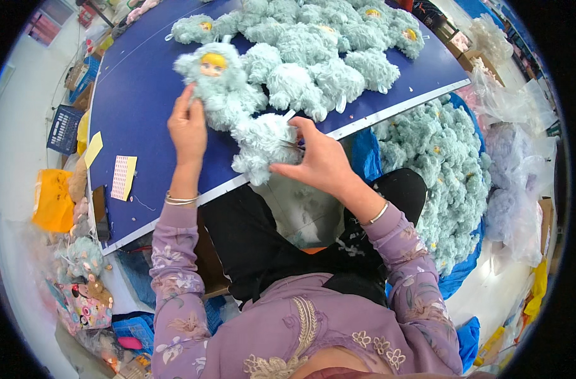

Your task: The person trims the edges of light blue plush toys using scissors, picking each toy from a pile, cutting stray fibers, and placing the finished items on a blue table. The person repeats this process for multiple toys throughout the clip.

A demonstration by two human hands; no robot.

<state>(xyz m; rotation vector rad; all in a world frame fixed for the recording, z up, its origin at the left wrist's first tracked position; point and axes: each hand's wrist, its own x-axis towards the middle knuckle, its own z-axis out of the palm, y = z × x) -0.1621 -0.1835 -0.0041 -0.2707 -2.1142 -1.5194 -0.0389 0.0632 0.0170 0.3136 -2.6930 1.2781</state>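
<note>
A fluffy pale blue-green plush doll point(213, 66) with yellow hair and a small face lies at the near side of the blue table. My left hand point(188, 123) is closed on its lower left side with the fingertips in the fur. A second plush toy point(260, 144) of the same fur, no face showing, sits at the table's near edge and partly overhangs it. My right hand point(319, 155) grips this one's right side, thumb low and index finger high, near a small white tag. Something thin and dark, like a metal tool, shows between those fingers; its kind is unclear.
Many matching plush toys point(307, 44) are heaped across the far part of the table point(146, 114). A sheet of small labels point(122, 177) lies at the left. Right of my knees stands a large blue-lined container full of plush toys point(433, 170). Clear plastic bags point(515, 170) stand beyond it.
</note>
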